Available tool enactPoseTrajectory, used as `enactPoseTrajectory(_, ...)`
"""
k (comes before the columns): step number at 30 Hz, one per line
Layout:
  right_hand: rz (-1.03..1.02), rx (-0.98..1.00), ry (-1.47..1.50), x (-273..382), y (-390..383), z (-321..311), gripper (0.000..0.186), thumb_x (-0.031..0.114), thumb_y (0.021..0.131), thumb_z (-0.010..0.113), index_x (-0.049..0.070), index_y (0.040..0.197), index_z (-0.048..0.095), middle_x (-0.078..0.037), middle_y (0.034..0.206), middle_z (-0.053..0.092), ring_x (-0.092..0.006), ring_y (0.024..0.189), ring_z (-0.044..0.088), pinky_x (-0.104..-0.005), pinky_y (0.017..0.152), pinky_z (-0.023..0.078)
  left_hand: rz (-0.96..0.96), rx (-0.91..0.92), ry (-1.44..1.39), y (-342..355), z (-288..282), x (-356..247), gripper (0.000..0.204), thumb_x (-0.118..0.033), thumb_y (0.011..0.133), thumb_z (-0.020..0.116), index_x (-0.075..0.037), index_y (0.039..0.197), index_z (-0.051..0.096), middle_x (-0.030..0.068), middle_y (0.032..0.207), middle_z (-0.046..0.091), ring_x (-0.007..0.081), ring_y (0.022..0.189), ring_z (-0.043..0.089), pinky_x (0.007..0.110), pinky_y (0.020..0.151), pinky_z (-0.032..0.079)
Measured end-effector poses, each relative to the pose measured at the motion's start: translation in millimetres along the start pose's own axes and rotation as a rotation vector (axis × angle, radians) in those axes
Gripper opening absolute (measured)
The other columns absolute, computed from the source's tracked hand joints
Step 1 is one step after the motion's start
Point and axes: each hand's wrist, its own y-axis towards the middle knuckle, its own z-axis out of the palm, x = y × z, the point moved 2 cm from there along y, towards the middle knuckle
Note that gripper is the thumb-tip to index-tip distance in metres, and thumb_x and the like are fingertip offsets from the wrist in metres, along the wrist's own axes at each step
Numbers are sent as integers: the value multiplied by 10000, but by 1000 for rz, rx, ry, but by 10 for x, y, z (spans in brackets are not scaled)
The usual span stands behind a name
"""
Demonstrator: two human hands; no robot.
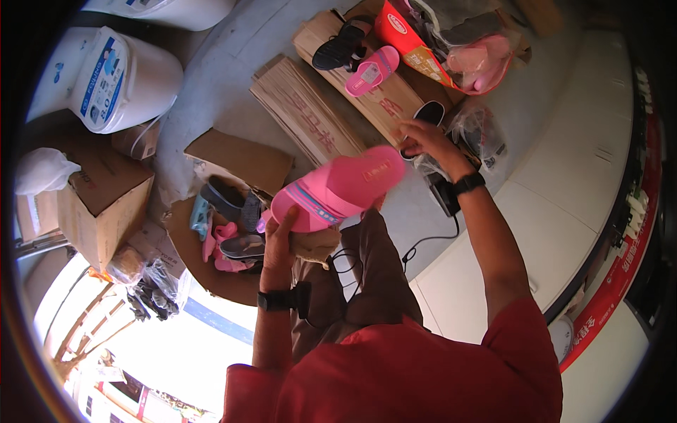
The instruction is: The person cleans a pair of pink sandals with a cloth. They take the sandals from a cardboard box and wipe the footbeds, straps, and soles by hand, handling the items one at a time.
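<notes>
- So the left hand (280, 245) has a solid grip on a big pink slipper (345, 185), thumb over the near edge, rest of the fingers tucked out of sight underneath.
- That slipper's up in the air above the person's knees, tilted, with a bluish striped band across it and a label at the far end.
- Right hand (431, 141) is reaching out past it, fingers bent, right at a dark slipper with a pale rim (429, 113). Honestly can't tell if it's gripping that or just over it.
- Just beyond, there's another pink slipper (372, 72) on a long flat carton (384, 106), next to some black footwear (340, 46).
- Beside those, an orange-red box (402, 32) with pink footwear (479, 60) in it.
- Over on the left, an open cardboard box (185, 259) has a jumble of slippers inside: light blue (199, 215), dark grey (243, 247) and pink.
- Each wrist has a black band on it, and a black cable (434, 241) runs along the floor near the knees.
</notes>
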Motion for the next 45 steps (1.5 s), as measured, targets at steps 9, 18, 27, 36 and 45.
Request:
enactPoseTrajectory(9,-283,-411,-373,-482,1723,-682,418,258,770,601,30,1117,554,-50,816,585,-105,729,550,-300,642,457,91,-226,-64,211,-279,724,311,-216,857,601,-32,1105,566,49,1043,601,148,967,558,278,821,453)
enactPoseTrajectory(18,-186,-510,-393,-613,2861,-1240,716,320,730,671,24,1311,375,-133,789,620,-199,535,570,-326,491,469,66,-417,-106,492,-361,1242,327,-230,863,572,-11,1106,553,72,1034,605,174,946,579,287,831,453)
enactPoseTrajectory(27,-349,-270,-279,-837,2842,-1277,384,334,790,645,-4,967,597,-54,803,636,-150,729,582,-299,724,451,39,-338,-132,760,-233,1165,286,-171,859,600,-27,1105,573,51,1040,611,131,945,564,261,829,441)
enactPoseTrajectory(36,-321,-142,-203,-393,1328,-772,276,270,872,573,17,977,606,15,843,597,-55,792,517,-233,710,426,193,-214,-78,582,38,625,240,-147,844,620,-24,1050,607,43,996,632,118,898,580,243,787,457)
enactPoseTrajectory(45,-390,-76,-146,199,-268,-292,250,268,887,561,29,954,592,59,789,517,-32,732,437,-203,650,385,209,-19,50,-7,473,78,266,-142,845,616,-29,1085,595,42,1023,627,118,923,574,253,825,442)
